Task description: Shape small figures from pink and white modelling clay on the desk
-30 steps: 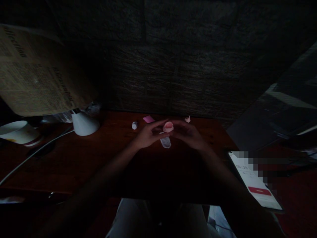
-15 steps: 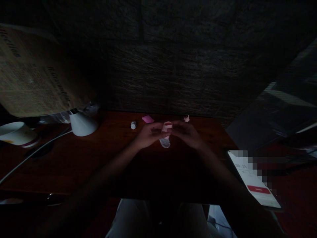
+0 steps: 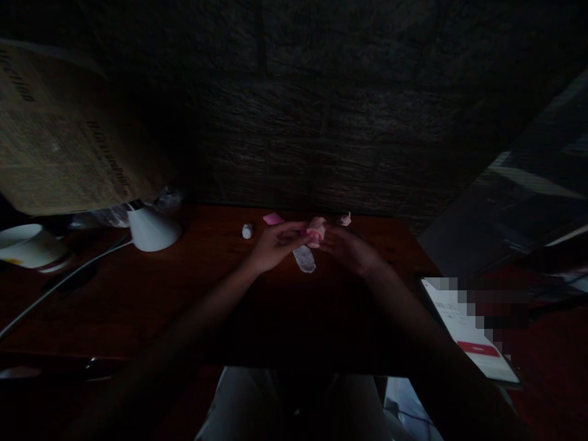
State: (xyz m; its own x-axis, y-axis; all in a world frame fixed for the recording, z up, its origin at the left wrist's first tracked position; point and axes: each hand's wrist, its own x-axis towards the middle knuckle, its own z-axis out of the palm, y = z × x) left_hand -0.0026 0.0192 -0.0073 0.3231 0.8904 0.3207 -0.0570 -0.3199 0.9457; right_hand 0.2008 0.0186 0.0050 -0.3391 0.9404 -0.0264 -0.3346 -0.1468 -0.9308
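Over the middle of the table, my left hand (image 3: 274, 245) pinches a small pale-pink piece (image 3: 316, 231) that looks like soft modelling clay, with an uneven, folded outline. My right hand (image 3: 350, 248) has its curled fingers against the right side of that piece; its fingertips are partly hidden. Just below lies a whitish, oblong, translucent scrap (image 3: 304, 260). Beyond my left hand is a flat bright-pink piece (image 3: 273, 218), with a small white lump (image 3: 247, 231) to its left. A crumpled pale-pink bit (image 3: 345, 219) rests behind my right hand.
A white lamp-like cone (image 3: 154, 229) with a cable, a paper cup (image 3: 32, 246) and a printed brown paper bag (image 3: 59, 135) stand at the left. A lit phone (image 3: 475, 343) lies at the right. A dark stone-pattern wall (image 3: 294, 122) rises behind the wooden table (image 3: 206, 245).
The pink piece has turned in my fingers: its round hollow opening faced me, then tipped away, and now a folded side shows. My right hand has rotated and its fingers have shifted lower.
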